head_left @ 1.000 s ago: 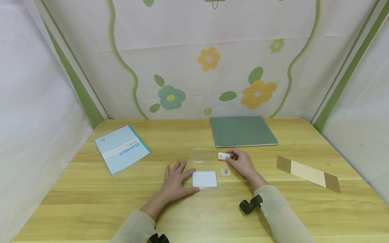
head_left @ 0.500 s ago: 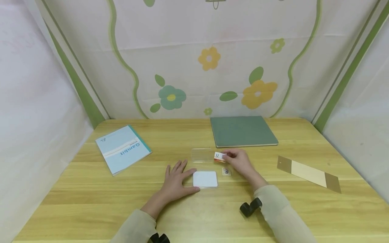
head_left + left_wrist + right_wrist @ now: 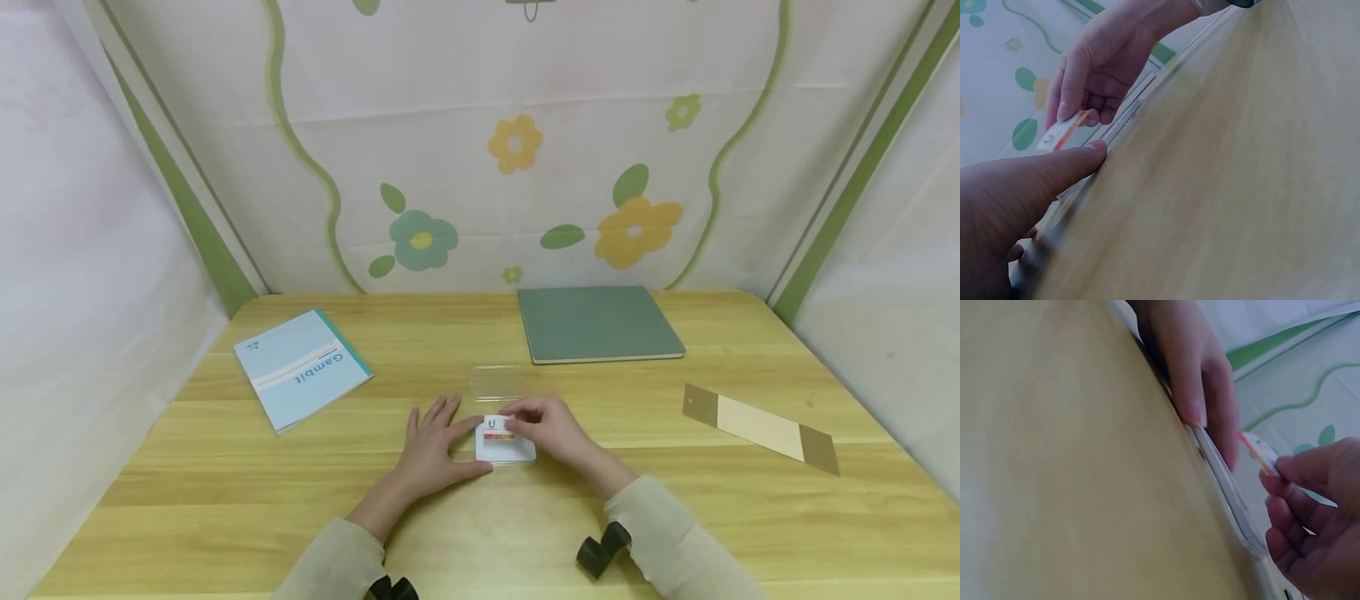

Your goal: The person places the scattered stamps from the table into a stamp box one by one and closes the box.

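Observation:
A shallow clear plastic case (image 3: 514, 464) with a white sheet (image 3: 502, 454) in it lies in front of me. My left hand (image 3: 431, 454) holds the case at its left end, thumb on the near edge and forefinger at the far edge, other fingers spread on the table. My right hand (image 3: 553, 429) pinches a small white printed slip (image 3: 495, 427) with an orange-red strip and a blue mark. Both wrist views show this slip (image 3: 1063, 132) held tilted above the case (image 3: 1227, 487). Right behind the case lies a thin clear lid (image 3: 497, 383).
A blue notebook (image 3: 300, 367) lies at the back left and a dark green book (image 3: 600, 325) at the back right. To the right rests a long brown-and-cream strip (image 3: 761, 427). Patterned cloth (image 3: 450, 125) walls the table (image 3: 225, 517) at the back and sides.
My right hand has brought the printed slip left and nearer, from beside the clear lid to over the case. The small square print beside the case is now hidden. My left hand has stayed put.

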Motion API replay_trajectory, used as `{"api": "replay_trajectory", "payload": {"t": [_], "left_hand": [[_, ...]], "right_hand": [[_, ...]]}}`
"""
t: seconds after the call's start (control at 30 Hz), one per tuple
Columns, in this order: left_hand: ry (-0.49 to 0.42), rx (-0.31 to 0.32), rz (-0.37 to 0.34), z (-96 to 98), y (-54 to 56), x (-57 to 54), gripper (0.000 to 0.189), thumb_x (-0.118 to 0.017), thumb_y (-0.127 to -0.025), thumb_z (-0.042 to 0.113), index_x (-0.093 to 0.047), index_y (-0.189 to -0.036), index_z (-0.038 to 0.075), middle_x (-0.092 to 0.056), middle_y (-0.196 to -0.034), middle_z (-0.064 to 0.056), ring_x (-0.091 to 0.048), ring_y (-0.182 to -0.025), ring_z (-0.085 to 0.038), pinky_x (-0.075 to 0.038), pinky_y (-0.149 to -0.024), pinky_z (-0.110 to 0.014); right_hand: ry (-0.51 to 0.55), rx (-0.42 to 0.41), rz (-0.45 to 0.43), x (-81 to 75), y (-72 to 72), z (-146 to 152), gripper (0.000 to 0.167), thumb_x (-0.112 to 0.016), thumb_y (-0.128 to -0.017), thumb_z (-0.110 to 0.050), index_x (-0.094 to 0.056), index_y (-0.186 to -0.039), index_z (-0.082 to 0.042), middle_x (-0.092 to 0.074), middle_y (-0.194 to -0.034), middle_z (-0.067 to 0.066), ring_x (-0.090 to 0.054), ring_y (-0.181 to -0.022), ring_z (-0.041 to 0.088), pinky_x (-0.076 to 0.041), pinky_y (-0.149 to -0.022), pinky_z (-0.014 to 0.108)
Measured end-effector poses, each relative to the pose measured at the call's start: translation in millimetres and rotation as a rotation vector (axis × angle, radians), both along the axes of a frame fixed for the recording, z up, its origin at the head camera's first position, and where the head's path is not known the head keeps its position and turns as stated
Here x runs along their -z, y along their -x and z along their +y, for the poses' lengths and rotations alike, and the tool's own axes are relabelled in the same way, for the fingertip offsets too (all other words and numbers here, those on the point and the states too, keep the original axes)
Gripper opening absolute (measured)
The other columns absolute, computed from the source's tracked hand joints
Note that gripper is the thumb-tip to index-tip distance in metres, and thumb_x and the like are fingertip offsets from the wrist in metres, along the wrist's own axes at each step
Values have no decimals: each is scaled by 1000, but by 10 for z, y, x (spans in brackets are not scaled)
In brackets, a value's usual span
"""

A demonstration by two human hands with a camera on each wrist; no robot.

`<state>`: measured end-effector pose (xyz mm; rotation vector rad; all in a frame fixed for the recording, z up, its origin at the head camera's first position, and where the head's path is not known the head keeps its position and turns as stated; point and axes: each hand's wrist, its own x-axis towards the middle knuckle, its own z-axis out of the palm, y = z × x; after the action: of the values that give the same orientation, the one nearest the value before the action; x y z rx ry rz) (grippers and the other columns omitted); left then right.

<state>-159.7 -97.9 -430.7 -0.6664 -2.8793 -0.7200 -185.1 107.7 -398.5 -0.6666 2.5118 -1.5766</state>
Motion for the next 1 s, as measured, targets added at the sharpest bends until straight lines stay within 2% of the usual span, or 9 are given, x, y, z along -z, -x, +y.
{"api": "replay_trajectory", "payload": {"t": [0.07, 0.17, 0.4, 0.77, 1.0], "left_hand": [[-6, 1, -1, 2, -1, -2, 66, -54, -68, 64, -52, -121, 24, -29, -136, -13, -17, -125, -32, -1, -92, -58], [-15, 1, 3, 5, -2, -2, 66, -56, -68, 63, -52, -120, 23, -29, -135, -13, -17, -125, -32, -1, -92, -58], [-17, -4, 10, -1, -3, 6, 65, -56, -67, 63, -53, -120, 24, -30, -135, -12, -17, -125, -31, -1, -93, -57], [-19, 1, 13, -9, -1, 10, 66, -55, -67, 63, -53, -120, 23, -30, -135, -13, -18, -125, -31, -2, -92, -57], [-11, -2, 13, -10, 2, 7, 66, -55, -67, 63, -53, -120, 23, -30, -135, -13, -18, -125, -31, -2, -92, -58]], "right_hand": [[-48, 3, 20, 85, 9, -10, 13, -62, -79, -7, -67, -90, -6, -60, -79, 1, -46, -64, 12, -39, -56, 23], [-103, 10, 62, 134, -11, -31, 11, -62, -79, -9, -68, -88, -9, -61, -82, -2, -50, -69, 11, -42, -61, 24], [-187, 24, 147, 166, -62, -92, 11, -62, -78, -7, -68, -87, -11, -62, -88, 0, -54, -80, 12, -43, -70, 30], [-249, 30, 258, 178, -89, -144, 9, -64, -76, -7, -67, -84, -9, -51, -73, -9, -44, -69, 9, -39, -61, 24], [-254, 37, 268, 193, -88, -156, 9, -64, -75, -7, -66, -84, -9, -47, -71, -9, -42, -68, 9, -38, -60, 24]]}}
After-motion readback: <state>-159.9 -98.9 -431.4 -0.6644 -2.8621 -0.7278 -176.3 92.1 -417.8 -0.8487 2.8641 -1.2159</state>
